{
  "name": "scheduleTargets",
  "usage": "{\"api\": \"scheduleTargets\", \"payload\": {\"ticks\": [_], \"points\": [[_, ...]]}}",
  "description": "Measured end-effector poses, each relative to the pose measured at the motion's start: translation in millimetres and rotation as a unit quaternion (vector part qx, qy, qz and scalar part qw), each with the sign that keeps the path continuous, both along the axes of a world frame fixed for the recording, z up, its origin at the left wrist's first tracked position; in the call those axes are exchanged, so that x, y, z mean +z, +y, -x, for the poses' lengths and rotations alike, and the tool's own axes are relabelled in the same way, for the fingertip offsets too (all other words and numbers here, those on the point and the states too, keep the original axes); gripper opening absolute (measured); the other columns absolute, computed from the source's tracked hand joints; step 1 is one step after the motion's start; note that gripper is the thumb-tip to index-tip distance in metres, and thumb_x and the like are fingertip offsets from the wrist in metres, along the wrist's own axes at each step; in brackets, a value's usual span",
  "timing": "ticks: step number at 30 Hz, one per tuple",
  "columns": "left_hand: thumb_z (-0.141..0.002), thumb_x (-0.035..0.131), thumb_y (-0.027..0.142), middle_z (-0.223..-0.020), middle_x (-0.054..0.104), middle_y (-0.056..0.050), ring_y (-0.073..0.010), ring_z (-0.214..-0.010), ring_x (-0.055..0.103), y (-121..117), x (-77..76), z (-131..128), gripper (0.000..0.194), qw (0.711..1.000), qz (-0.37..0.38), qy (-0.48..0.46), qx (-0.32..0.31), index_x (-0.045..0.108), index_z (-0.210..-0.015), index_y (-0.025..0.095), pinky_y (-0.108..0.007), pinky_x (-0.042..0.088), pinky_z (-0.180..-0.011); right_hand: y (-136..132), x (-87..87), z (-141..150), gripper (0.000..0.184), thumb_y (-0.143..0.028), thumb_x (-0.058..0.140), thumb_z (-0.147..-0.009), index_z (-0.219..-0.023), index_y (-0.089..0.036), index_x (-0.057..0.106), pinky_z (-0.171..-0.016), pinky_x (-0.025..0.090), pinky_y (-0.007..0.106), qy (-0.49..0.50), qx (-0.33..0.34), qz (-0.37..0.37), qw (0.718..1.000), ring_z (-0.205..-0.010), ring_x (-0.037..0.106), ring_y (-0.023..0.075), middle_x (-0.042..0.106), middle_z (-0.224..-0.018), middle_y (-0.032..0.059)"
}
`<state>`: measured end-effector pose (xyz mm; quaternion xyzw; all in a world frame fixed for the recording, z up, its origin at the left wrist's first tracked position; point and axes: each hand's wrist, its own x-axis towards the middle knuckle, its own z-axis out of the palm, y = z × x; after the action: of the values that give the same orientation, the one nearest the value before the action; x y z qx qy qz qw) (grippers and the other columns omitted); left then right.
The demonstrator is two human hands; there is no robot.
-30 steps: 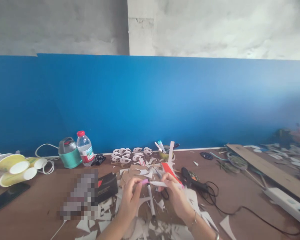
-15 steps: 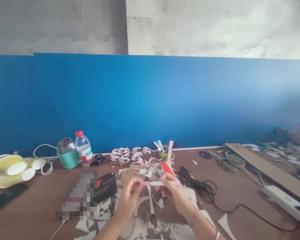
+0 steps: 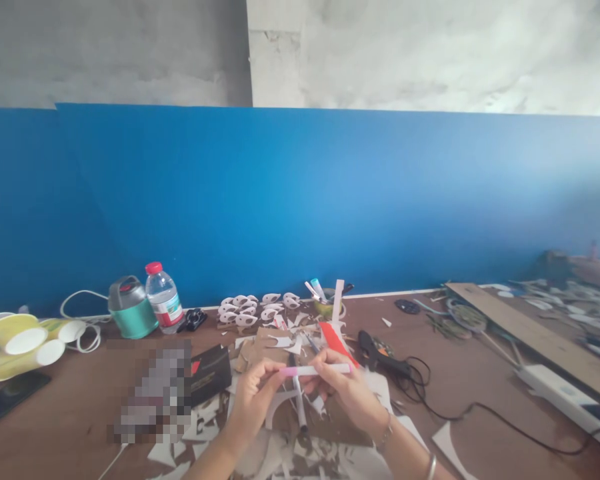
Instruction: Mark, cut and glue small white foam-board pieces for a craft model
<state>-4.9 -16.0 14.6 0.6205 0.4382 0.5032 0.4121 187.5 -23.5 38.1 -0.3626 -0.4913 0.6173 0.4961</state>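
My left hand [image 3: 255, 393] pinches the pink cap [image 3: 289, 371] at one end of a slim white marker. The marker's white barrel [image 3: 310, 370] lies level between my hands, with no visible gap at the cap. Gripping the barrel toward its far pink end is my right hand [image 3: 343, 387], fingers closed. Under them a second, white-and-dark marker [image 3: 299, 403] rests on cut paper scraps [image 3: 275, 457]. A slender grey tool [image 3: 312, 344] shows just beyond my right fingers; whether they touch it I cannot tell.
White bird-like cut-outs [image 3: 243, 310] stand at the back beside a pen cup [image 3: 325, 308]. A glue gun [image 3: 380, 353] with a black cord lies right, near a power strip [image 3: 565, 400]. Left are a water bottle [image 3: 164, 300], black box [image 3: 210, 377] and paper cups [image 3: 20, 340].
My right hand has moved slightly left, bringing the white barrel up against the pink cap, where a small gap showed before. My left hand keeps its pinch.
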Motion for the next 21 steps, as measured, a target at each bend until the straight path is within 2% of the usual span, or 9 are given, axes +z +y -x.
{"api": "scheduleTargets", "payload": {"ticks": [6, 11, 13, 15, 16, 18, 19, 21], "points": [[-0.078, 0.064, 0.048, -0.08, 0.074, -0.006, -0.023, -0.079, 0.067, 0.5, 1.2, 0.6, 0.032, 0.999, 0.026, -0.038, -0.02, 0.071, -0.081, 0.017, -0.03, 0.052, -0.074, -1.5, -3.0, 2.2, 0.035, -0.051, 0.069, -0.076, -0.074, -0.019, 0.054, -0.052, 0.042, 0.024, 0.003, -0.003, -0.016, 1.0, -0.061, 0.067, 0.0173, 0.069, -0.068, 0.0021], [-0.079, 0.064, 0.047, -0.081, 0.073, -0.006, -0.0233, -0.08, 0.068, -1.0, 4.2, -2.1, 0.03, 0.998, 0.04, -0.05, -0.019, 0.068, -0.083, 0.017, -0.031, 0.051, -0.076, -3.9, -1.2, 7.1, 0.034, -0.052, 0.065, -0.079, -0.074, -0.019, 0.055, -0.053, 0.041, 0.024, -0.026, -0.01, -0.037, 0.999, -0.059, 0.064, 0.0163, 0.068, -0.068, 0.0024], [-0.079, 0.063, 0.047, -0.084, 0.073, -0.006, -0.0236, -0.084, 0.067, -0.5, 4.7, -3.7, 0.03, 0.998, 0.038, -0.057, 0.004, 0.067, -0.085, 0.018, -0.032, 0.051, -0.078, -1.3, 0.1, 1.4, 0.036, -0.055, 0.059, -0.083, -0.078, -0.019, 0.058, -0.051, 0.039, 0.025, -0.06, -0.039, -0.068, 0.995, -0.056, 0.061, 0.0158, 0.066, -0.065, 0.0024], [-0.08, 0.062, 0.048, -0.088, 0.073, -0.006, -0.0246, -0.089, 0.067, 0.8, 3.0, -4.8, 0.031, 0.996, 0.037, -0.071, 0.051, 0.066, -0.087, 0.018, -0.033, 0.05, -0.082, 5.9, 0.2, -11.8, 0.045, -0.06, 0.045, -0.088, -0.081, -0.019, 0.06, -0.051, 0.038, 0.026, -0.111, -0.121, -0.111, 0.98, -0.056, 0.057, 0.0166, 0.063, -0.061, 0.0025], [-0.079, 0.063, 0.048, -0.091, 0.073, -0.007, -0.0252, -0.092, 0.067, 1.6, 1.3, -4.9, 0.031, 0.993, 0.036, -0.079, 0.077, 0.065, -0.088, 0.018, -0.034, 0.05, -0.084, 11.1, -0.6, -20.5, 0.05, -0.06, 0.037, -0.09, -0.079, -0.019, 0.061, -0.054, 0.039, 0.028, -0.159, -0.186, -0.13, 0.961, -0.058, 0.057, 0.0175, 0.062, -0.063, 0.0035], [-0.08, 0.062, 0.049, -0.094, 0.073, -0.009, -0.0268, -0.096, 0.067, 3.5, -3.4, -4.6, 0.032, 0.989, 0.031, -0.089, 0.117, 0.065, -0.09, 0.018, -0.036, 0.049, -0.086, 22.6, -4.5, -37.8, 0.045, -0.055, 0.037, -0.091, -0.081, -0.019, 0.062, -0.066, 0.042, 0.032, -0.287, -0.31, -0.157, 0.893, -0.071, 0.058, 0.0212, 0.065, -0.074, 0.0066], [-0.081, 0.06, 0.049, -0.095, 0.073, -0.009, -0.0272, -0.097, 0.066, 4.3, -5.8, -4.3, 0.032, 0.987, 0.027, -0.088, 0.129, 0.064, -0.09, 0.018, -0.037, 0.049, -0.087, 27.8, -7.5, -44.5, 0.039, -0.052, 0.044, -0.088, -0.082, -0.019, 0.063, -0.073, 0.042, 0.033, -0.371, -0.321, -0.17, 0.854, -0.08, 0.059, 0.0239, 0.067, -0.082, 0.0087], [-0.081, 0.059, 0.049, -0.093, 0.073, -0.01, -0.0276, -0.096, 0.067, 5.1, -9.8, -3.8, 0.031, 0.987, 0.014, -0.071, 0.145, 0.064, -0.089, 0.019, -0.038, 0.049, -0.086, 35.2, -14.5, -51.1, 0.032, -0.046, 0.053, -0.084, -0.094, -0.017, 0.063, -0.081, 0.04, 0.036, -0.529, -0.298, -0.18, 0.774, -0.094, 0.058, 0.0286, 0.067, -0.096, 0.0126]]}}
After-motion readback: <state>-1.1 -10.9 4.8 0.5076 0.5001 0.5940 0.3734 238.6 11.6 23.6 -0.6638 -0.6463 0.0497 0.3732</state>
